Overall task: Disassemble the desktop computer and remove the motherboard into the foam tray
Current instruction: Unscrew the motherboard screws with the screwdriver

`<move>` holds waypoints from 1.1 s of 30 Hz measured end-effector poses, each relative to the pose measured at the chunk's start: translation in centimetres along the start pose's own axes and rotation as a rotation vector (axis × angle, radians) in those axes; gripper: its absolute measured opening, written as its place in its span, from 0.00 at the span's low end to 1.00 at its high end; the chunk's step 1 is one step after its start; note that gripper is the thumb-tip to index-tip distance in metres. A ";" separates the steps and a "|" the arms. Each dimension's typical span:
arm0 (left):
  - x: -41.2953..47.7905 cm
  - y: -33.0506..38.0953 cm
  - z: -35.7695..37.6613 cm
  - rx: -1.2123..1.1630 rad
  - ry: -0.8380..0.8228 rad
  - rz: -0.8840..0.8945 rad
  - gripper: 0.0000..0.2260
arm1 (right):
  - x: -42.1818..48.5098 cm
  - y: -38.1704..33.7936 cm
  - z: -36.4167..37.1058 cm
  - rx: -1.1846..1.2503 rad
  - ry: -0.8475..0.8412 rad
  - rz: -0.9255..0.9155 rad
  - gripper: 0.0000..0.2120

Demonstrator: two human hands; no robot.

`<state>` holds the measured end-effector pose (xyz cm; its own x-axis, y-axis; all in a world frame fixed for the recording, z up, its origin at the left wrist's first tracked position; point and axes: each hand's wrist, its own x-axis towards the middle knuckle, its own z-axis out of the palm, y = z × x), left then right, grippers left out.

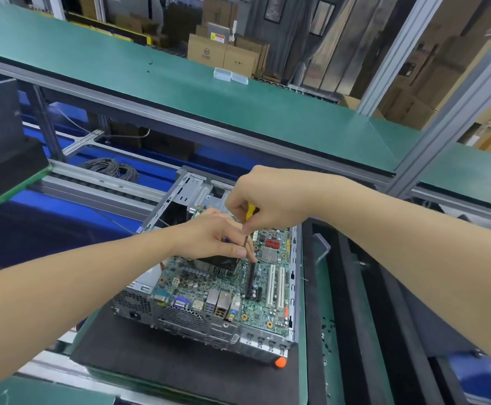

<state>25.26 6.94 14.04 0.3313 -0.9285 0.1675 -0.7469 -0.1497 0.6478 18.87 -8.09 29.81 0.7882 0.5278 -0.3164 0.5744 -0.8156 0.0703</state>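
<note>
- right hand point(270, 201) wraps the yellow screwdriver point(251, 212) handle, tip down on the motherboard point(264, 290).
- left hand point(216, 235) pinches the shaft low.
- board lies flat inside the open case point(193, 185), foam tray point(352, 276) just beside it, right.

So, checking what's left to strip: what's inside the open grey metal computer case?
The green motherboard lies inside, a black cooler on it. The left hand and the right hand, gripping a yellow-handled screwdriver, hide the board's middle; under the board nothing shows.
</note>
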 end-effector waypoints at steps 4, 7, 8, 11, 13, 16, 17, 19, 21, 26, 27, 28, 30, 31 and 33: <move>-0.2 0.0 0.1 0.033 0.048 0.005 0.12 | -0.3 1.0 0.1 -0.052 -0.035 -0.101 0.07; -0.3 -0.3 0.3 0.068 0.057 0.013 0.08 | -0.5 1.2 0.3 -0.041 -0.032 -0.117 0.06; -0.3 -0.3 0.3 0.066 0.057 0.019 0.08 | -0.5 1.2 0.2 -0.027 -0.035 -0.115 0.06; -0.2 -0.3 0.3 0.073 0.039 -0.013 0.08 | -0.9 0.9 -0.1 0.007 0.043 -0.014 0.12; -0.2 -0.4 0.3 0.071 0.026 -0.039 0.08 | -1.0 0.6 0.1 0.075 0.117 0.212 0.27; -0.1 -0.5 0.5 0.128 0.017 -0.074 0.08 | -0.7 -0.1 0.7 0.168 -0.013 0.563 0.38; -0.1 -0.5 0.5 0.140 0.016 -0.084 0.09 | -0.5 -0.2 0.7 0.186 -0.074 0.581 0.37; -0.1 -0.6 0.5 0.140 0.008 -0.092 0.08 | -0.3 -0.2 0.6 0.196 -0.123 0.497 0.32; -0.2 -0.7 0.5 0.133 -0.001 -0.085 0.08 | -0.2 0.0 0.7 0.177 -0.099 0.388 0.26; -0.3 -0.8 0.3 0.145 -0.003 -0.075 0.08 | -0.1 0.5 0.6 -0.013 0.013 0.103 0.15; -0.2 -0.7 0.3 0.144 -0.002 -0.071 0.09 | -0.1 0.7 0.5 -0.022 0.021 0.049 0.14; -0.2 -0.6 0.3 0.134 0.000 -0.062 0.09 | -0.2 0.9 0.4 -0.032 0.022 -0.003 0.12; -0.2 -0.5 0.3 0.089 0.010 -0.045 0.11 | -0.2 1.1 0.4 -0.046 0.017 -0.079 0.09; -0.3 -0.5 0.3 0.073 0.015 -0.042 0.10 | -0.2 1.3 0.5 -0.048 0.015 -0.102 0.09; -0.3 -0.5 0.3 0.072 0.022 -0.038 0.08 | -0.1 1.5 0.7 -0.045 0.022 -0.127 0.09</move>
<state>25.37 7.17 13.41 0.3718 -0.9143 0.1607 -0.7731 -0.2091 0.5989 19.50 -9.52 29.27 0.7129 0.6316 -0.3048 0.6787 -0.7307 0.0733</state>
